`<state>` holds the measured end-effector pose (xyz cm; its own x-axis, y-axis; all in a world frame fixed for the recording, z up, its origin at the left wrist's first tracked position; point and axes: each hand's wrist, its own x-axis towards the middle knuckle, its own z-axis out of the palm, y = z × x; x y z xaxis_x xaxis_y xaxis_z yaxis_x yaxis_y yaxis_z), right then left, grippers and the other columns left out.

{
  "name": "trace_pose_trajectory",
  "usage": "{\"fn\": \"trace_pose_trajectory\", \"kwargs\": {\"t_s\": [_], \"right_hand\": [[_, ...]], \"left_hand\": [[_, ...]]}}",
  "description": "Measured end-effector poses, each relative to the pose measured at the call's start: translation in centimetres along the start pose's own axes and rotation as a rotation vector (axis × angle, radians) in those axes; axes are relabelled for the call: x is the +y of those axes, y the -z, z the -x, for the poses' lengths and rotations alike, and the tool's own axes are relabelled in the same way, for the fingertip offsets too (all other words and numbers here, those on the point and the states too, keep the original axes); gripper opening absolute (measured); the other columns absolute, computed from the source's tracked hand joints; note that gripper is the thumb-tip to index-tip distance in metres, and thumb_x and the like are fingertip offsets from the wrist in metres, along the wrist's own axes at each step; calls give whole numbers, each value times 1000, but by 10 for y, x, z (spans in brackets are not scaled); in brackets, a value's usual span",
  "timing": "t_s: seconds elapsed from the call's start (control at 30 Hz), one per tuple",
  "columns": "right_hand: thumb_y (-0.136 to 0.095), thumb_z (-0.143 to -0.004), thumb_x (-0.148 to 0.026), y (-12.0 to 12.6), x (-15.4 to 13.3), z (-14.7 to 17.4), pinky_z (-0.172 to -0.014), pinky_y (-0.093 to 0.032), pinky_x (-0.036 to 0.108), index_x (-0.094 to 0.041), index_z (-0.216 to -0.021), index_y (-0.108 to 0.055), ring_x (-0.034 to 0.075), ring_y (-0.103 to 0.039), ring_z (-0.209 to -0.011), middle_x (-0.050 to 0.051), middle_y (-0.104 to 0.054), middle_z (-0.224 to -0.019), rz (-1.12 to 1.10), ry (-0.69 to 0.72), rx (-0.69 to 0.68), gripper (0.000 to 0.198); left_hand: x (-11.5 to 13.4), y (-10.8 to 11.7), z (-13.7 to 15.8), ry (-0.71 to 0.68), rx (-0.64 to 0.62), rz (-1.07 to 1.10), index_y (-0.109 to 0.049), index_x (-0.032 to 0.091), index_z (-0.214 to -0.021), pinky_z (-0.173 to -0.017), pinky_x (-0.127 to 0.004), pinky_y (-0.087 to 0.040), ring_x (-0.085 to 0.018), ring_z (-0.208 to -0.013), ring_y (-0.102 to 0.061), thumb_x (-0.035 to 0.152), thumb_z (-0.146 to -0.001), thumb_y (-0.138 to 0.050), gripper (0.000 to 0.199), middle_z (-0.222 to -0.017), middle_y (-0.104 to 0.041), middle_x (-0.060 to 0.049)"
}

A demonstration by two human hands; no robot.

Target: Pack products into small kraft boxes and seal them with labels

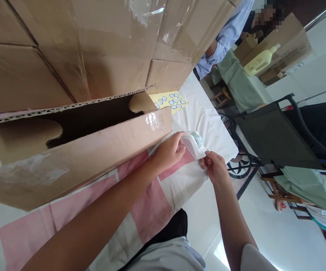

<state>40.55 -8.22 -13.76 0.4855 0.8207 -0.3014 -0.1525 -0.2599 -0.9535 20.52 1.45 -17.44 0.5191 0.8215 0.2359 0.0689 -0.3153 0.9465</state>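
Was just a basic white tape dispenser point(191, 145), smooth and kinda curvy, the desk type. Came loaded with a roll of clear tape point(197, 137), a bit bluish-green in the light, with a short strip pulled out at one end. Was held from both ends, sitting at a slant over the pink and white cloth point(151, 210), just beside the end of the cardboard box point(117, 146). Couldn't tell whether resting or slightly lifted, tbh.

Ylw jug point(260, 62) nr grn cloth point(237, 77)
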Motion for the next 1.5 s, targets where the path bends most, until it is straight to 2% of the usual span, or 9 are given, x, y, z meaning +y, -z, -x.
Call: {"fn": "trace_pose_trajectory", "kwargs": {"t_s": [0.1, 0.23, 0.3, 0.5, 0.63, 0.83, 1.03, 1.27, 1.5], "right_hand": [[-88, -70, -41, 4, -5, 1, -34, -24, 22, -19, -52, -49, 10, -49, -45, -4, -39, -48, 1, -88, -33, 48], [-87, -71, -46, 9, -11, 0, -32, -21, 21, -19, -55, -51, 9, -45, -45, -4, -40, -51, 5, -246, -101, 48], [-88, -70, -47, 10, -12, 1, -32, -20, 20, -19, -55, -50, 9, -44, -45, -4, -41, -51, 1, -273, -107, 50], [-88, -69, -49, 5, -11, 4, -34, -19, 20, -19, -53, -49, 8, -41, -43, -3, -42, -48, 23, -235, -90, 52], [-81, -76, -54, 5, -9, 6, -35, -18, 21, -20, -55, -49, 9, -39, -42, 0, -52, -49, 78, -198, -130, 51], [-80, -71, -61, 8, -9, 6, -39, -30, 21, -20, -60, -56, 13, -51, -49, -2, -48, -53, -40, -219, -151, 49], [-78, -77, -53, 6, -5, 9, -37, -17, 22, -20, -58, -53, 8, -34, -40, 0, -56, -50, 99, -138, -139, 46], [-76, -82, -50, 12, -9, 6, -38, -22, 21, -19, -62, -55, 10, -44, -46, 2, -59, -55, 77, -213, -227, 43], [-76, -83, -50, 13, -11, 6, -39, -26, 22, -19, -63, -55, 10, -42, -43, 3, -61, -56, 83, -271, -252, 43]], "left_hand": [[0, 0, 0, -2, -7, -2, -48, 23, -136, -74, -28, -51, -15, -80, -61, 19, -92, -53, 45, -102, -66, -2], [1, 1, 0, 7, -8, -2, -49, 22, -136, -76, -28, -51, -16, -87, -62, 19, -92, -53, 44, -103, -66, -3], [1, 1, 0, 10, -10, -4, -49, 22, -136, -76, -28, -50, -16, -87, -62, 19, -92, -52, 43, -103, -66, -3], [0, 1, 0, 5, -20, -4, -49, 22, -136, -75, -28, -50, -16, -87, -62, 20, -93, -52, 43, -103, -66, -3], [-1, 1, 0, -2, -15, -1, -49, 23, -135, -76, -28, -51, -16, -87, -63, 20, -93, -52, 43, -102, -66, -2], [-2, 2, -1, -10, -7, 33, -50, 24, -133, -78, -29, -52, -17, -85, -64, 20, -92, -50, 41, -100, -67, -2], [0, 4, -1, 4, -21, 79, -48, 24, -134, -82, -30, -52, -16, -85, -64, 21, -93, -50, 41, -102, -67, -2], [2, 6, -3, 18, -32, 89, -51, 22, -132, -80, -31, -51, -15, -82, -60, 21, -92, -50, 39, -103, -64, -2], [4, 6, -4, 29, -32, 117, -50, 22, -132, -83, -30, -51, -14, -79, -59, 18, -92, -51, 40, -101, -65, -1]]}}
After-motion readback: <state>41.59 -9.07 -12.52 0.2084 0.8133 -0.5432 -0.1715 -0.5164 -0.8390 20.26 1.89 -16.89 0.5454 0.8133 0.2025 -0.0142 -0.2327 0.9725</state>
